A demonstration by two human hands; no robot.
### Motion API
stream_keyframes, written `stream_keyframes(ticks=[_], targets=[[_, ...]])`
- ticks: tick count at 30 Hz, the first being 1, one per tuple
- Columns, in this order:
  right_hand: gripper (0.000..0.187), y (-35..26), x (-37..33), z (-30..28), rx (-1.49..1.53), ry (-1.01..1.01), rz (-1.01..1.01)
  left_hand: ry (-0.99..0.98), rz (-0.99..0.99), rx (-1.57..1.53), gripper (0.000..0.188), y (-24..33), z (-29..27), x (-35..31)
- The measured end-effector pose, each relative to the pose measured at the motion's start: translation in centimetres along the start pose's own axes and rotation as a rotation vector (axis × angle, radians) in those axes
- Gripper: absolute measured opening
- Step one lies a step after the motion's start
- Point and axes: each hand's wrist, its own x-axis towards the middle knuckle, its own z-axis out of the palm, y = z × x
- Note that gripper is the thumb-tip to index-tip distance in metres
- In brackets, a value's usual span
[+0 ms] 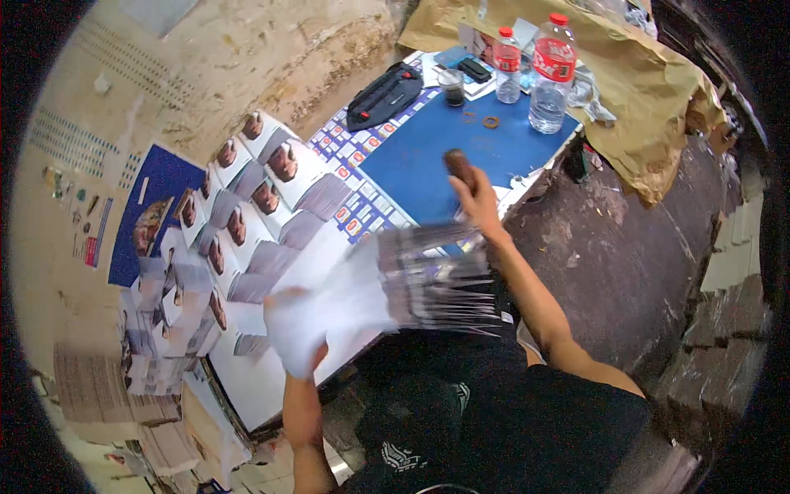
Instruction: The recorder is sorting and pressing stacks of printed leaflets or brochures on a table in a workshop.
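My left hand (311, 359) is closed around a sheaf of printed paper sheets (350, 300), white at the held end and dark toward the right. The sheets' free ends fan out and are smeared by motion in front of my body. Above the blue board, my right hand (480, 202) grips a short brown rod-like piece (459, 166), perhaps wooden, which sticks up past the fingers. To the left of the sheaf stand rows of stacked printed sheets (284, 160) bearing portrait pictures, overlapping in steps on the table.
On the blue board (411, 160) are a large water bottle (550, 90), a smaller bottle (507, 74), a glass of dark liquid (452, 89) and a tape roll (491, 123). A black pouch (385, 96) lies behind. Brown paper (650, 107) drapes at the right; more paper stacks (95, 383) stand left.
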Motion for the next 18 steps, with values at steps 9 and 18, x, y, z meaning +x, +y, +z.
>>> stream_keyframes(ticks=[9, 18], targets=[[0.036, 2.9, -12.3, -17.3, -0.167, 0.382, 0.227, 0.197, -0.833, -1.478, 0.052, 2.5, 18.6, 20.8], [0.033, 2.6, -15.4, -15.3, 0.101, 0.402, 0.415, -0.024, -1.252, -1.43, 0.06, -6.3, 32.3, 17.2]])
